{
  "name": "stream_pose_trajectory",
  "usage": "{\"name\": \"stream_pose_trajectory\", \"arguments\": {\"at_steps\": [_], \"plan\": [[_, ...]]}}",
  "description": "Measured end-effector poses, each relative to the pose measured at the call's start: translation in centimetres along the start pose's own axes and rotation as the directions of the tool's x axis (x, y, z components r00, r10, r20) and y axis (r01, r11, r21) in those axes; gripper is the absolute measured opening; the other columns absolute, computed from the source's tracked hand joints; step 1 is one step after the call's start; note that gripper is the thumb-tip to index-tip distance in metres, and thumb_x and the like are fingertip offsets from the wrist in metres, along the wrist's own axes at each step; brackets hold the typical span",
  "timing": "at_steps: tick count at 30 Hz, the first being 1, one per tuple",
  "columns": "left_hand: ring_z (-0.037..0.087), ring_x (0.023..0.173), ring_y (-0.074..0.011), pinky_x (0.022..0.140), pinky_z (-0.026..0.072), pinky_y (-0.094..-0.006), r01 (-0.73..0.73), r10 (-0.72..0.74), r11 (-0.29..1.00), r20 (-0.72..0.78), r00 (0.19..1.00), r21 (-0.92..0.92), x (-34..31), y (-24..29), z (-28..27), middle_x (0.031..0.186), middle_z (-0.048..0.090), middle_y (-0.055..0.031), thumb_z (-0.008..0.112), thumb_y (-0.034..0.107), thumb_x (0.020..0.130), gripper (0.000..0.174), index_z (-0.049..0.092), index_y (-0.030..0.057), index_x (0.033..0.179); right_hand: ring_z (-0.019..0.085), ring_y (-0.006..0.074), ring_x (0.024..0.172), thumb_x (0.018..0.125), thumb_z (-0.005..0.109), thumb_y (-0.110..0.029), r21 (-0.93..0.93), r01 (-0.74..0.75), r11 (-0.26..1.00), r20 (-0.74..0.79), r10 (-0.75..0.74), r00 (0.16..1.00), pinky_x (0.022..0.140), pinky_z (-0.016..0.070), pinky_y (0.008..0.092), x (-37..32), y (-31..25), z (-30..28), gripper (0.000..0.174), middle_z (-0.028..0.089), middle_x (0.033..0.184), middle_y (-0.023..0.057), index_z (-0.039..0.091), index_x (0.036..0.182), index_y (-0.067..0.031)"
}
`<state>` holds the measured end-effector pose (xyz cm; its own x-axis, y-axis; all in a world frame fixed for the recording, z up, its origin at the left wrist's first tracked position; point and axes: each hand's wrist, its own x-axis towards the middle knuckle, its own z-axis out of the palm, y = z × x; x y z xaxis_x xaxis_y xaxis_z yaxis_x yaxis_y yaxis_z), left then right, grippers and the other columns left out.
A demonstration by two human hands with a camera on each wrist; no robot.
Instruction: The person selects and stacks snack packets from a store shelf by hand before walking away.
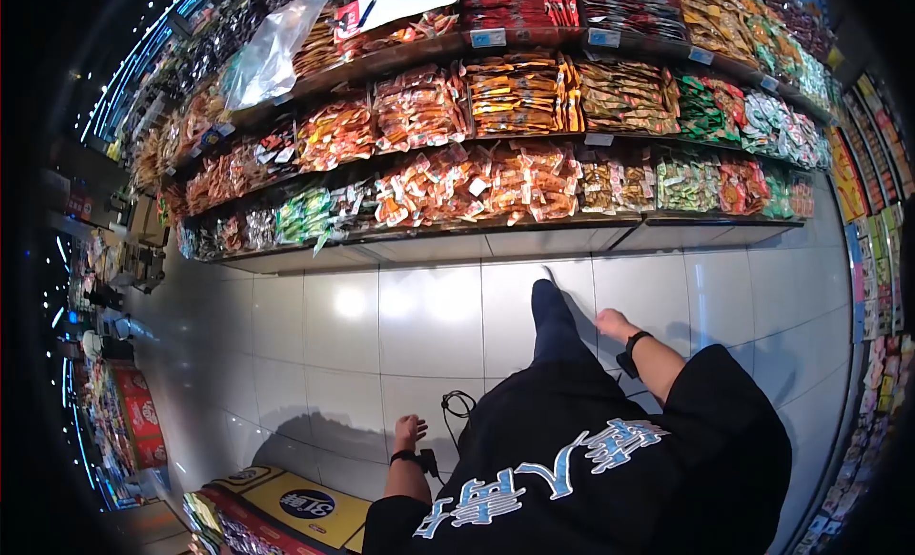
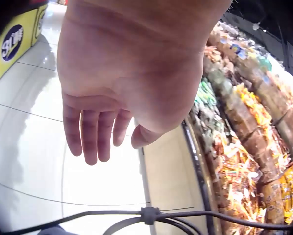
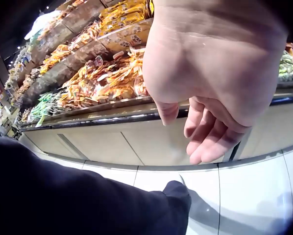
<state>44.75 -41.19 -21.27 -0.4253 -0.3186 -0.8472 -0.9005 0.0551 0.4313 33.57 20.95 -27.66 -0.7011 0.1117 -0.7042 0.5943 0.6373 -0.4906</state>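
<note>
I stand in a shop aisle facing shelves of packaged snacks (image 1: 496, 183). My left hand (image 1: 410, 429) hangs at my side over the white floor tiles, fingers (image 2: 90, 134) loose and slightly bent, holding nothing. My right hand (image 1: 610, 323) is out in front of my hip, near the base of the bottom shelf (image 3: 112, 110), its fingers (image 3: 207, 132) relaxed and loosely curled with nothing in them. A black band sits on each wrist. My dark trouser leg (image 1: 553, 321) steps forward between the hands.
Snack shelves (image 1: 620, 97) run across the front on several tiers. A yellow and red display stand (image 1: 305, 503) is by my left side. More racks (image 1: 882, 269) line the right. A black cable (image 1: 457, 402) hangs at my waist. Glossy white tiles (image 1: 381, 326) cover the floor.
</note>
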Motion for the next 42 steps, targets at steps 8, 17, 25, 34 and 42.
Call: {"name": "stream_pose_trajectory", "arguments": {"at_steps": [8,17,25,34,42], "plan": [[0.062,0.103,-0.0349,0.092,0.0505,-0.049,0.255,-0.236,0.89,0.095,0.967,-0.377,-6.4,-16.0,-3.2,0.112,0.06,-0.0185,0.047,0.022,0.093,0.042,0.043,-0.005,0.124,0.065,0.0218,0.061,0.082,0.063,-0.028,-0.1,0.028,0.995,-0.037,-0.032,0.999,0.066,0.0526,0.034,-7.3,5.0,4.5,0.029,0.067,0.067,0.0108,0.068,0.077,0.0003],[0.065,0.097,-0.0313,0.084,0.0534,-0.0428,0.065,-0.076,0.892,-0.007,0.997,-0.446,-6.1,-15.2,-2.3,0.112,0.062,-0.0181,0.044,0.021,0.095,0.043,0.043,-0.004,0.131,0.065,0.019,0.06,0.082,0.063,-0.024,-0.156,0.009,0.988,-0.008,-0.01,1.0,0.063,0.0526,0.0325,-9.6,6.3,4.5,0.022,0.068,0.072,0.0084,0.068,0.083,-0.002],[0.065,0.093,-0.0309,0.082,0.0548,-0.0432,0.083,-0.094,0.897,-0.002,0.996,-0.434,-6.5,-13.1,-1.3,0.111,0.062,-0.0198,0.046,0.019,0.094,0.045,0.042,-0.0057,0.132,0.065,0.0182,0.062,0.082,0.061,-0.022,-0.101,0.023,0.995,-0.025,-0.025,0.999,0.063,0.0525,0.0323,-8.2,5.8,4.4,0.022,0.067,0.069,0.0083,0.068,0.082,-0.0016],[0.066,0.091,-0.0301,0.082,0.0554,-0.043,0.127,-0.144,0.889,-0.005,0.99,-0.44,-4.5,-8.8,1.0,0.107,0.063,-0.017,0.047,0.02,0.093,0.041,0.047,-0.0042,0.126,0.069,0.0284,0.079,0.082,0.062,-0.026,-0.033,-0.136,0.99,0.0,0.136,0.991,0.08,0.053,0.0365,-5.8,4.5,0.5,0.03,0.071,0.085,0.0152,0.07,0.096,-0.0014],[0.066,0.078,-0.0243,0.075,0.0552,-0.0396,0.038,-0.092,0.899,-0.103,0.991,-0.437,-1.8,1.9,4.4,0.091,0.064,-0.0103,0.047,0.018,0.093,0.024,0.056,-0.0006,0.107,0.066,0.0228,0.063,0.082,0.057,-0.019,-0.083,-0.032,0.996,0.035,0.035,0.999,0.066,0.0536,0.0367,3.0,5.3,-4.8,0.02,0.067,0.069,0.0105,0.067,0.077,-0.0026]]}}
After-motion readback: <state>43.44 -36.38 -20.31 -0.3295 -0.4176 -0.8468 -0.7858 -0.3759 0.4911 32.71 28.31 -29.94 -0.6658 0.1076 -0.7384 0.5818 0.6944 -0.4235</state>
